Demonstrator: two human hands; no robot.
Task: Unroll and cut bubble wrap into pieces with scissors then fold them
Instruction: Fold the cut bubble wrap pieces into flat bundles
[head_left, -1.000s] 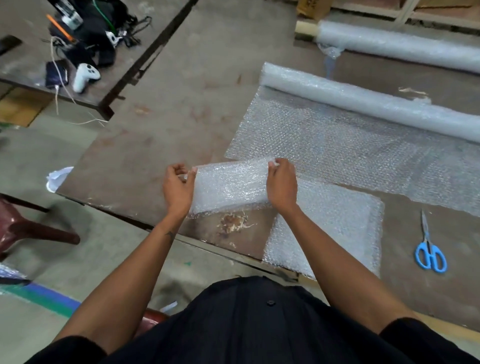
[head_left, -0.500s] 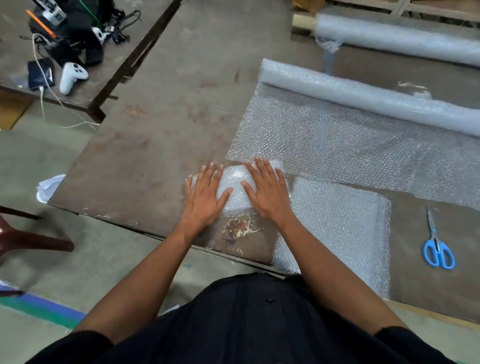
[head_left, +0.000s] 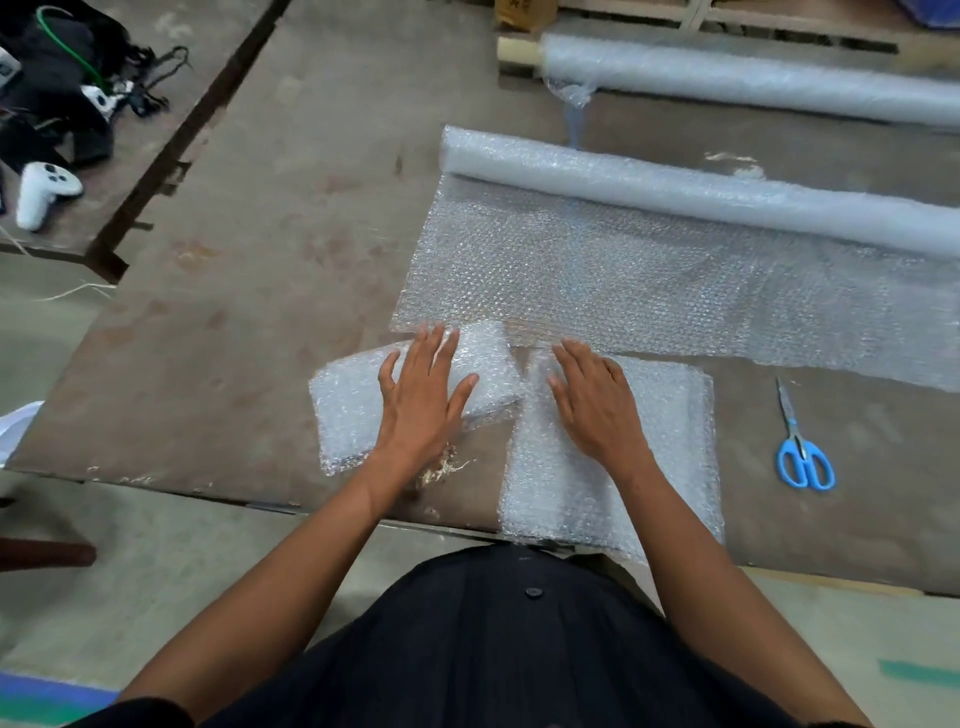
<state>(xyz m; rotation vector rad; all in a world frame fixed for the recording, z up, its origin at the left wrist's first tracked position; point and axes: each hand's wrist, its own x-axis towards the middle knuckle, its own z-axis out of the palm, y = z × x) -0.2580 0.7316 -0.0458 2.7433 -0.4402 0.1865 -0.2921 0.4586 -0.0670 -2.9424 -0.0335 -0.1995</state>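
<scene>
The left hand (head_left: 418, 400) is now pressing flat-fingered on the folded piece (head_left: 353, 405), while the right hand (head_left: 597, 402), also spread and holding nothing, has shifted onto the stack (head_left: 670, 447) just right of it. That fold looks finished. The roll (head_left: 675, 189), beyond the folded piece, is running out of frame.

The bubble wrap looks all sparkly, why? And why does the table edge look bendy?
In the head view, overhead light glints off the bubbles of the unrolled sheet and the roll, giving white sparkles. The table edge bows because the wide-angle lens curves straight lines near the borders. The left hand and right hand look sharp, hardly blurred.
</scene>
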